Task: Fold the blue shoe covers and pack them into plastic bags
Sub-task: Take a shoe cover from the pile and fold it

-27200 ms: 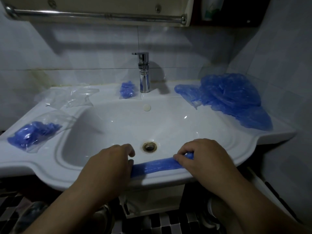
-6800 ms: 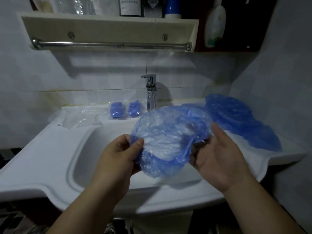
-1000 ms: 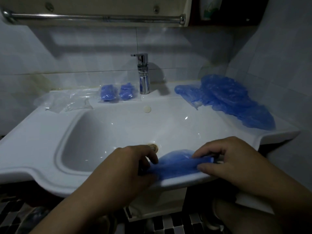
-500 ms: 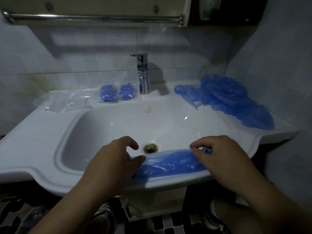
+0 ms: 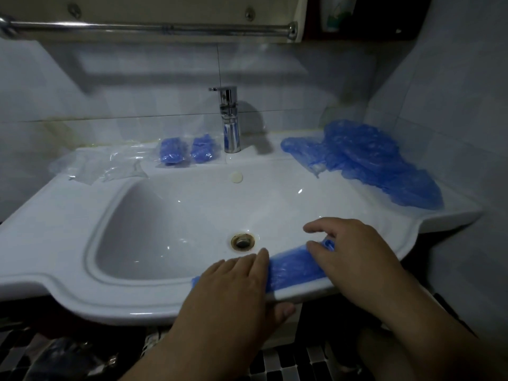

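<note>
A blue shoe cover (image 5: 292, 266) lies flattened into a narrow strip along the front rim of the white sink (image 5: 82, 287). My left hand (image 5: 233, 287) lies flat over its left end, fingers straight. My right hand (image 5: 354, 254) presses the strip's right end, with the fingers bent over it. A heap of loose blue shoe covers (image 5: 365, 163) sits on the sink's right ledge. Two packed bags of folded covers (image 5: 187, 152) lie left of the tap. Empty clear plastic bags (image 5: 96, 167) lie at the back left.
A chrome tap (image 5: 229, 119) stands at the back centre. The drain (image 5: 242, 242) lies just beyond my hands. A towel rail (image 5: 151, 27) and shelf run overhead. Tiled walls close in behind and on the right. Dark checked floor shows below.
The puffed cover has been pressed down into a flatter, longer strip on the rim. My left hand went from curled to flat on it.
</note>
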`<move>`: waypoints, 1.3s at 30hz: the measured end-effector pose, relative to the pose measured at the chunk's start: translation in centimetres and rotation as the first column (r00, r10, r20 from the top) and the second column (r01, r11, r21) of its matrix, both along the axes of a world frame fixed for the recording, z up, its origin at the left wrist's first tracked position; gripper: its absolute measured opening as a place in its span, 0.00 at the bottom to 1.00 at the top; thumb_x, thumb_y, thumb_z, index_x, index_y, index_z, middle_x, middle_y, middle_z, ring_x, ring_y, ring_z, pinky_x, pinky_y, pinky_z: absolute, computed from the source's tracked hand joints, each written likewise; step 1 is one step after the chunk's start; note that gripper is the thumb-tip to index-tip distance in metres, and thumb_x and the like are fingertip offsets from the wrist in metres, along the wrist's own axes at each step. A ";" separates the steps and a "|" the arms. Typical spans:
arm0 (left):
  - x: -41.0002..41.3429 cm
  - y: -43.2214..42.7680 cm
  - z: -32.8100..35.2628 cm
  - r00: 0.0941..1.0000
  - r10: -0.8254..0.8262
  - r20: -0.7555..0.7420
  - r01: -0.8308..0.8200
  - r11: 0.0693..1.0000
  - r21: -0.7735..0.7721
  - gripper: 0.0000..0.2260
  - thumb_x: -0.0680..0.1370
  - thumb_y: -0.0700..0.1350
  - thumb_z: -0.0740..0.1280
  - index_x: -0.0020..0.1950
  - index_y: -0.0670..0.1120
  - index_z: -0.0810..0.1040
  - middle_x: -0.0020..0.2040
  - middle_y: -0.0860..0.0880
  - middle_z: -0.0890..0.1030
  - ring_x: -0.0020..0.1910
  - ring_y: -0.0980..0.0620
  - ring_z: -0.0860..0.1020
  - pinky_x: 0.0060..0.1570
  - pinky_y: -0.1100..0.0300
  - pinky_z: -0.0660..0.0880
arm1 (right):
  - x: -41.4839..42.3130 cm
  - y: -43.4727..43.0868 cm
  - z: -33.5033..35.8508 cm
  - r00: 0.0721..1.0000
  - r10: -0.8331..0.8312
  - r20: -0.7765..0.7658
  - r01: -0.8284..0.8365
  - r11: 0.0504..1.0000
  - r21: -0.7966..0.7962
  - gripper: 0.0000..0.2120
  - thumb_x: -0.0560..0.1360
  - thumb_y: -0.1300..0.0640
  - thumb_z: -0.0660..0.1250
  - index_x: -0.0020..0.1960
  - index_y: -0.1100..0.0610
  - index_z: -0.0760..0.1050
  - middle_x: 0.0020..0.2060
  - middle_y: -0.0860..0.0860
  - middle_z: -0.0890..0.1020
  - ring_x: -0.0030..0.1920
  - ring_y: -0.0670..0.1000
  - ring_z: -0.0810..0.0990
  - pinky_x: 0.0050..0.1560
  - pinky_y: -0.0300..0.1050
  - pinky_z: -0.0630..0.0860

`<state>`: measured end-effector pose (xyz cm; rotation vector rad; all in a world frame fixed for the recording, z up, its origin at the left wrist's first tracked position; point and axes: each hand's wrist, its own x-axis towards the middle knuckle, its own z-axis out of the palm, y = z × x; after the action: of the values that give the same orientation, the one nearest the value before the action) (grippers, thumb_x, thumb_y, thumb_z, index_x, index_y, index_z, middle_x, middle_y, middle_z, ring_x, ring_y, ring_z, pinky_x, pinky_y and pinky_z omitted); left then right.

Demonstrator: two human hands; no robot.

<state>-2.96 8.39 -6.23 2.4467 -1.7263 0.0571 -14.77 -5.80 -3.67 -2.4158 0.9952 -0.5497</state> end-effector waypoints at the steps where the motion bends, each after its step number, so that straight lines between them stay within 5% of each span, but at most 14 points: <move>1: 0.0 -0.2 0.0 1.000 0.002 0.014 -0.002 1.000 0.000 0.36 0.77 0.70 0.52 0.79 0.54 0.48 0.76 0.57 0.63 0.71 0.56 0.65 0.72 0.60 0.57 | 0.0 0.1 0.1 1.000 -0.011 0.004 0.011 1.000 -0.001 0.16 0.79 0.52 0.65 0.67 0.46 0.75 0.57 0.45 0.79 0.52 0.42 0.76 0.58 0.35 0.71; 4: 0.1 -0.3 0.1 1.000 -0.020 0.019 0.020 1.000 0.014 0.34 0.77 0.70 0.54 0.78 0.55 0.51 0.73 0.57 0.67 0.68 0.56 0.67 0.71 0.59 0.59 | -0.3 0.6 0.5 0.999 0.041 0.021 -0.035 0.972 -0.232 0.17 0.79 0.51 0.63 0.68 0.47 0.72 0.57 0.44 0.79 0.56 0.41 0.74 0.59 0.36 0.71; 6: 0.1 -0.3 -0.1 0.999 -0.021 0.024 0.022 1.000 -0.021 0.31 0.77 0.68 0.55 0.75 0.55 0.57 0.69 0.56 0.70 0.66 0.55 0.70 0.69 0.58 0.62 | -0.2 1.6 1.0 0.969 0.239 -0.055 -0.244 0.915 -0.322 0.19 0.79 0.43 0.58 0.69 0.45 0.71 0.62 0.41 0.77 0.62 0.38 0.69 0.65 0.33 0.61; 9: 0.4 -0.2 -0.7 0.994 -0.101 0.033 0.102 0.994 -0.046 0.19 0.73 0.56 0.58 0.59 0.50 0.78 0.50 0.53 0.82 0.46 0.52 0.82 0.49 0.54 0.78 | 0.5 3.4 0.4 0.810 0.535 -0.241 -0.578 0.799 -0.168 0.32 0.76 0.30 0.48 0.76 0.42 0.59 0.74 0.35 0.62 0.73 0.33 0.53 0.75 0.33 0.43; 11: 0.7 0.1 -1.1 0.995 -0.096 0.003 0.095 0.992 -0.083 0.21 0.69 0.53 0.55 0.53 0.49 0.81 0.42 0.52 0.83 0.38 0.52 0.82 0.40 0.56 0.80 | 0.7 3.8 -0.2 0.763 0.579 -0.288 -0.611 0.791 -0.028 0.37 0.72 0.28 0.43 0.78 0.40 0.48 0.77 0.33 0.52 0.74 0.31 0.47 0.77 0.38 0.43; 14: 0.5 0.1 -0.8 0.997 -0.076 0.026 0.076 0.997 -0.033 0.32 0.70 0.59 0.43 0.67 0.51 0.70 0.55 0.53 0.79 0.52 0.53 0.78 0.56 0.57 0.71 | 0.3 3.4 -0.1 0.783 0.524 -0.336 -0.547 0.837 0.031 0.41 0.67 0.26 0.39 0.78 0.39 0.44 0.77 0.33 0.52 0.74 0.34 0.50 0.77 0.39 0.46; 17: 1.2 0.4 -1.0 0.995 -0.078 0.065 0.081 0.996 -0.046 0.24 0.76 0.65 0.47 0.66 0.54 0.63 0.59 0.57 0.74 0.55 0.56 0.73 0.61 0.60 0.67 | -0.3 2.6 0.0 0.791 0.444 -0.420 -0.521 0.849 -0.084 0.44 0.64 0.25 0.35 0.78 0.40 0.49 0.74 0.34 0.59 0.73 0.37 0.57 0.76 0.39 0.49; 22: 2.5 1.1 -0.4 0.998 -0.050 -0.036 0.051 0.998 0.044 0.20 0.75 0.68 0.59 0.59 0.58 0.65 0.54 0.59 0.74 0.48 0.59 0.72 0.54 0.64 0.70 | -0.7 1.0 0.0 0.769 0.419 -0.483 -0.515 0.854 -0.079 0.35 0.72 0.27 0.55 0.75 0.38 0.53 0.65 0.36 0.69 0.62 0.40 0.68 0.67 0.44 0.65; 27: 3.4 1.7 0.6 0.996 0.042 -0.073 -0.033 0.991 0.132 0.26 0.70 0.73 0.62 0.60 0.59 0.66 0.55 0.58 0.74 0.51 0.57 0.73 0.56 0.61 0.72 | -0.8 0.7 -0.3 0.785 0.389 -0.482 -0.492 0.864 -0.104 0.37 0.72 0.32 0.64 0.76 0.39 0.53 0.68 0.35 0.67 0.66 0.41 0.66 0.69 0.42 0.64; 30: 3.1 1.6 0.8 0.993 -0.032 -0.114 0.028 0.999 -0.032 0.37 0.69 0.69 0.67 0.73 0.62 0.57 0.69 0.63 0.65 0.64 0.61 0.67 0.63 0.69 0.64 | -0.9 1.1 -0.8 0.805 0.362 -0.469 -0.472 0.871 -0.137 0.39 0.73 0.33 0.64 0.78 0.42 0.50 0.73 0.37 0.62 0.71 0.41 0.62 0.73 0.40 0.59; 32: 2.5 1.4 1.2 0.982 -0.147 -0.116 0.129 0.981 -0.148 0.34 0.67 0.66 0.70 0.71 0.63 0.63 0.70 0.65 0.63 0.65 0.64 0.65 0.61 0.73 0.61 | -0.9 1.4 -1.0 0.814 0.340 -0.471 -0.463 0.869 -0.173 0.40 0.75 0.35 0.63 0.79 0.43 0.47 0.76 0.39 0.58 0.74 0.42 0.57 0.73 0.38 0.53; 35: 2.0 1.1 1.5 0.980 -0.197 -0.020 0.190 0.966 -0.174 0.21 0.63 0.62 0.71 0.54 0.58 0.80 0.57 0.60 0.76 0.52 0.60 0.74 0.49 0.69 0.72 | -1.0 1.6 -0.8 0.809 0.364 -0.461 -0.466 0.875 -0.128 0.40 0.75 0.37 0.64 0.78 0.40 0.44 0.77 0.36 0.51 0.76 0.40 0.52 0.74 0.37 0.49; 39: 1.9 1.0 1.7 0.978 -0.209 -0.014 0.204 0.964 -0.172 0.13 0.60 0.57 0.71 0.42 0.56 0.83 0.40 0.58 0.78 0.39 0.57 0.76 0.33 0.63 0.75 | -1.6 0.8 -0.1 0.806 0.494 -0.325 -0.536 0.843 -0.047 0.42 0.71 0.41 0.72 0.70 0.24 0.44 0.73 0.25 0.47 0.73 0.30 0.50 0.75 0.35 0.51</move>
<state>-1.10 9.36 -4.51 2.1258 -1.8690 0.1354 -16.34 -4.97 -3.75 -2.7957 0.3606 -0.0497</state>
